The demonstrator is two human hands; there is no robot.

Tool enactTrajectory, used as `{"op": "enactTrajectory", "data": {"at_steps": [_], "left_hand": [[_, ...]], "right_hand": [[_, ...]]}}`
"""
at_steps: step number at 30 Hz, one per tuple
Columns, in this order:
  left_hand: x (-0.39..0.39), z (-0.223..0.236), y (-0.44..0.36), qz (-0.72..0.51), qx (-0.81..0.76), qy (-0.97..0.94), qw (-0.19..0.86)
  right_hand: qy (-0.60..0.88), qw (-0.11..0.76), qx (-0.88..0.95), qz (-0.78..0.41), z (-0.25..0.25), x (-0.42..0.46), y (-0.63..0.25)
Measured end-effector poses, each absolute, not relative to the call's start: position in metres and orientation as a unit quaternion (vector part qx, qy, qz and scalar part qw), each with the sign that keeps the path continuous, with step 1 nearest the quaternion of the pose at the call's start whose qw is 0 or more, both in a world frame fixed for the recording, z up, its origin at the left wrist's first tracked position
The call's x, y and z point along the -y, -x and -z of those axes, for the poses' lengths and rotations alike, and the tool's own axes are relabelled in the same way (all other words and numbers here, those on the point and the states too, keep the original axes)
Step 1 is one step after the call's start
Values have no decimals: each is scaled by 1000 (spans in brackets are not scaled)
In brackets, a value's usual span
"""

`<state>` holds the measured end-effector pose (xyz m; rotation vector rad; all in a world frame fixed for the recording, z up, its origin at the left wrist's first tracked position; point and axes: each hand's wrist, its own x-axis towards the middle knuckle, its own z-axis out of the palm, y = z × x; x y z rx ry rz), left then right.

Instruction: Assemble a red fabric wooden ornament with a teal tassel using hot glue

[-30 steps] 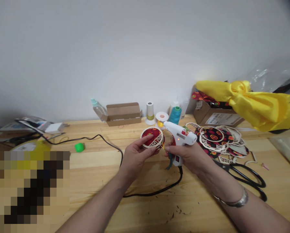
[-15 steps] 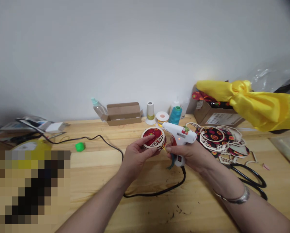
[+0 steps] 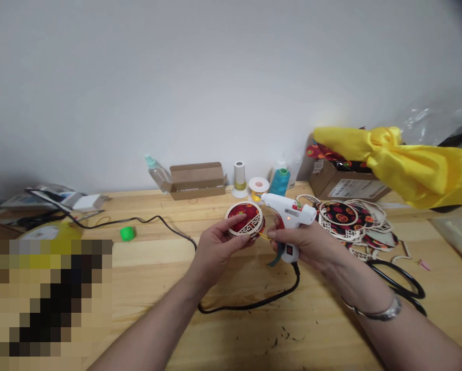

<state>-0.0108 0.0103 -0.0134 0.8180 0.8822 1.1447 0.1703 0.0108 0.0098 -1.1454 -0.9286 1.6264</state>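
My left hand is closed on a round ornament with dark red patterned fabric, a pale rim and a fretwork band. In my right hand is a white hot glue gun, its small orange light lit and its nozzle pointing left above the ornament's right edge. A thin yellow cord runs from the ornament toward my right fingers; whether they pinch it I cannot tell. The gun's black cable hangs from its handle and loops across the wooden table.
An open cardboard box, thread spools and a teal thread cone stand along the wall. Fabric and fretwork pieces are heaped at right, before a carton with yellow cloth. A green lump lies left.
My right hand has moved slightly right with the glue gun, widening the space to the ornament. My left hand and the ornament stay nearly in place.
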Motion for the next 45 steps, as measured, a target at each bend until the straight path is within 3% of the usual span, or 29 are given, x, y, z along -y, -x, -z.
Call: {"op": "enactTrajectory", "data": {"at_steps": [45], "left_hand": [[-12, 15, 13, -500, -360, -342, 710]], "right_hand": [[444, 496, 409, -624, -7, -3, -158]]}}
